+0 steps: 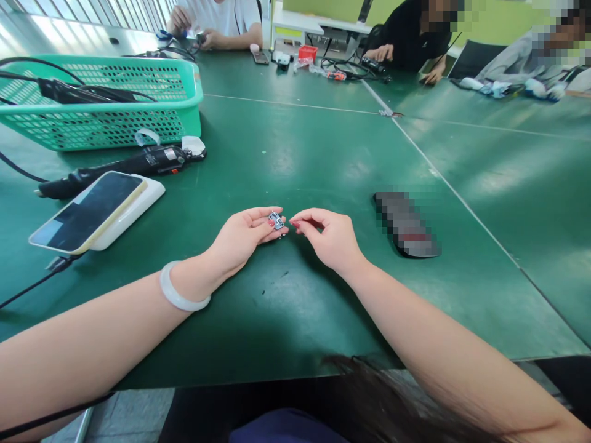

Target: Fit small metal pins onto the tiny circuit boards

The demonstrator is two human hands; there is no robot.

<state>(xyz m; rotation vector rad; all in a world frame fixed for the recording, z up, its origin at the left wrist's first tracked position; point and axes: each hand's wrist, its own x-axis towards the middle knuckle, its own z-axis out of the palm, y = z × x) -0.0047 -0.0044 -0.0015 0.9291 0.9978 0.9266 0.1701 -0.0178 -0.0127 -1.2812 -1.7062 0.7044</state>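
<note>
Dark hair (385, 397) hangs near; our left hand (242, 235) clamps fingers on a metallic part (276, 219); our right hand (335, 239), fingertips together, hovers beside.

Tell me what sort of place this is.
Probably a shared workroom or workshop: co-workers handle things across the big green table, and a black tool lies in front of a basket.
</note>
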